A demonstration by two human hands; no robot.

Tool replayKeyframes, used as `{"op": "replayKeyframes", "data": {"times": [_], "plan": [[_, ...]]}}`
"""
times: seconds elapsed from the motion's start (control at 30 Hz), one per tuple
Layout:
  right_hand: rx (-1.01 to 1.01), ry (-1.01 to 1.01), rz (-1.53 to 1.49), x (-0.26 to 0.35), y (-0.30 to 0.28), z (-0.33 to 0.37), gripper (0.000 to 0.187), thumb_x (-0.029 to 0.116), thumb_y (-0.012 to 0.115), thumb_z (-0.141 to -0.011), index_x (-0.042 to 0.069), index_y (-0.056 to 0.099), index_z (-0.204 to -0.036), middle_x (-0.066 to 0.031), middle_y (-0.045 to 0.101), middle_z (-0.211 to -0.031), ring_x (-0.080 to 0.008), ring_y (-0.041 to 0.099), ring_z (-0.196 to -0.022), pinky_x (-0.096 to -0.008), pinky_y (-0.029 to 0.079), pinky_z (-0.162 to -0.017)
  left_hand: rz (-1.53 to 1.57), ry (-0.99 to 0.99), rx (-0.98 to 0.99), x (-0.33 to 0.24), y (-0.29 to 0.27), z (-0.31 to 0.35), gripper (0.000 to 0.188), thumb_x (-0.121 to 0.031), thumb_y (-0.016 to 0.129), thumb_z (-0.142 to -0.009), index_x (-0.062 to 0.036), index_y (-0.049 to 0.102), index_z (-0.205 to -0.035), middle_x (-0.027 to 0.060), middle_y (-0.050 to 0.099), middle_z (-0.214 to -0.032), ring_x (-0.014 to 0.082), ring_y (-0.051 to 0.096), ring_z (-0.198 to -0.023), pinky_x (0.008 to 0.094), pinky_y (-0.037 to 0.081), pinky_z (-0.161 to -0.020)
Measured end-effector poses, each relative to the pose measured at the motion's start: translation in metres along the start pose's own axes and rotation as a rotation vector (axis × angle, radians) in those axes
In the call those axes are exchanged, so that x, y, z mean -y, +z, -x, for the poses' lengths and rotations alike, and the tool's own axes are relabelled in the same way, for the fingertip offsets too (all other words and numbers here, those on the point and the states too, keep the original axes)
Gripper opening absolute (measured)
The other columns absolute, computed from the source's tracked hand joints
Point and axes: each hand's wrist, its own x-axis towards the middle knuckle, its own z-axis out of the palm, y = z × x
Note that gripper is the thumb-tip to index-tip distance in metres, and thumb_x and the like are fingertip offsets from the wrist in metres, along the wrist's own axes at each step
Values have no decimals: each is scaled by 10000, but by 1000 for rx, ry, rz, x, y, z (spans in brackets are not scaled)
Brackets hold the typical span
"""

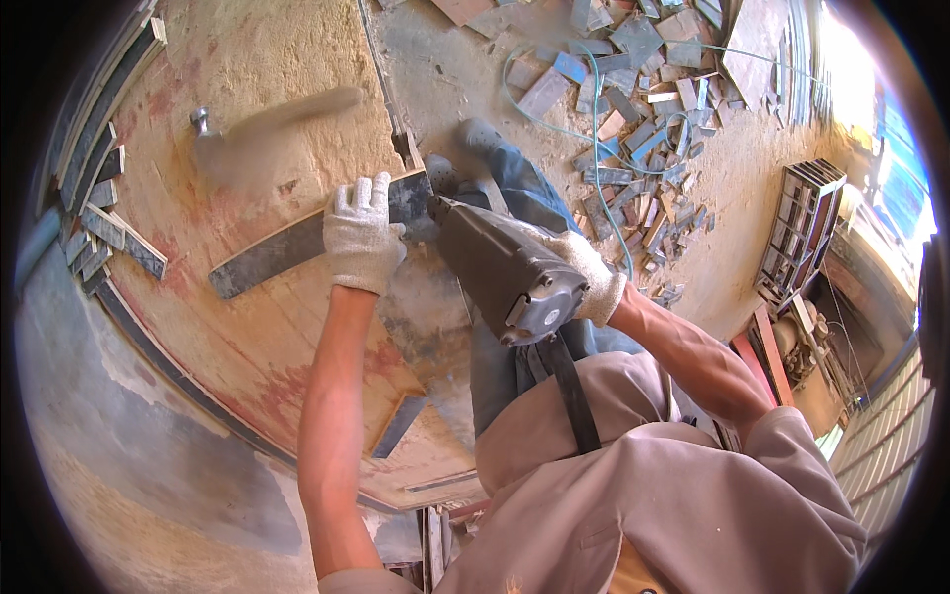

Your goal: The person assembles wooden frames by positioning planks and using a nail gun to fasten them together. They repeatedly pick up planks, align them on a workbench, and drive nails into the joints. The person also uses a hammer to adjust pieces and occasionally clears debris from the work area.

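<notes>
My left hand (362, 233), in a whitish work glove, lies across a long dark-faced wooden strip (272, 259) and holds it against the worktable. Its fingers reach over the strip's far edge. My right hand (591, 275), gloved alike, is closed round a dark, long-bodied power tool (510, 262) with bolts on its rounded end cap. The tool's narrow end is close to the right end of the strip. The tool's body hides most of my right fingers, and its exact kind cannot be made out.
A hammer (201, 123) rests on the worn wooden table (188, 337), its handle blurred. Short strips (124, 238) are stacked at the left rim. A dark offcut (399, 426) lies nearer me. Scrap pieces (643, 148) and a teal hose (597, 148) cover the floor beyond. A rack (800, 233) stands right.
</notes>
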Motion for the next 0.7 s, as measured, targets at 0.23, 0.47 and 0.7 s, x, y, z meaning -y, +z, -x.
{"op": "replayKeyframes", "data": {"times": [0.23,0.47,0.7], "plan": [[52,51,26,14,-4,1,677,275,816,-753,26,600,-1345,-218,715,-1113,-391,697,-998,-401,551,-867,23,-35,25,-1,2,2,832,-273,873,-667,-74,554,-1409,110,594,-1197,306,553,-1129,447,423,-1062],[49,30,78,14,-2,-13,763,301,856,-713,33,576,-1370,-219,717,-1095,-385,703,-984,-403,552,-853,44,-45,6,-1,0,3,865,-297,874,-698,-84,516,-1456,140,583,-1241,340,552,-1188,463,434,-1068],[27,42,47,17,-8,9,752,297,839,-747,21,565,-1390,-205,721,-1031,-338,707,-843,-367,562,-778,127,-171,-16,30,-9,24,963,-474,884,-667,-100,499,-1467,120,574,-1340,340,465,-1361,481,289,-1230]]}}
